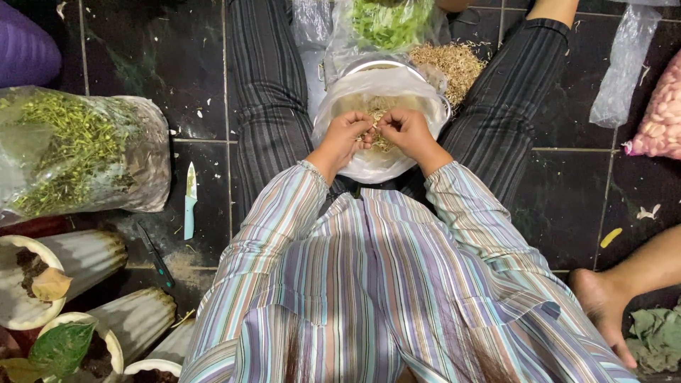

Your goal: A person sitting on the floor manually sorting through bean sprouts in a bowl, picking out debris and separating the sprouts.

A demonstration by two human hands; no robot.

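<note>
My left hand (347, 133) and my right hand (406, 130) meet over a round metal bowl (425, 79) lined with a clear plastic bag. Both pinch a small tuft of thin pale sprouts (380, 130) between the fingertips. More sprouts lie in the bowl under the hands. The bowl sits on the dark tiled floor between my legs in striped trousers. A heap of dry brownish sprout trimmings (454, 65) lies just behind the bowl, and a clear bag of green leaves (390, 23) stands beyond it.
A large clear bag of green stems (74, 152) lies at the left. A small light-blue knife (190, 200) and a dark tool (156, 257) lie on the floor. White ribbed plant pots (85, 259) stand at lower left. Another person's foot (603, 305) is at right, below a bag of pinkish pieces (660, 113).
</note>
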